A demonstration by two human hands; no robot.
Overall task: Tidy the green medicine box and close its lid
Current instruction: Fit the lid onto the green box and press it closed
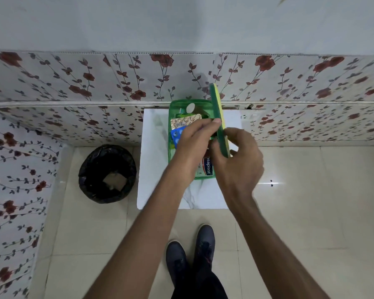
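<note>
The green medicine box (pixel 171 130) stands open on a small white marble-look table (pixel 153 169). Inside it lie a tan blister pack (pixel 185 122), a blue blister pack (pixel 176 134), a plaster box (pixel 207 168) and a white-capped item (pixel 190 107). The green and yellow lid (pixel 216 108) stands nearly on edge over the box's right side. My left hand (pixel 194 143) pinches the lid's left face with thumb and fingers. From the right, my right hand (pixel 239 160) holds the lid's lower part.
A black-lined waste bin (pixel 107 172) sits on the floor left of the table. Flowered wall tiles (pixel 73 83) rise behind and to the left. My dark shoes (pixel 190 255) stand on beige floor tiles below the table.
</note>
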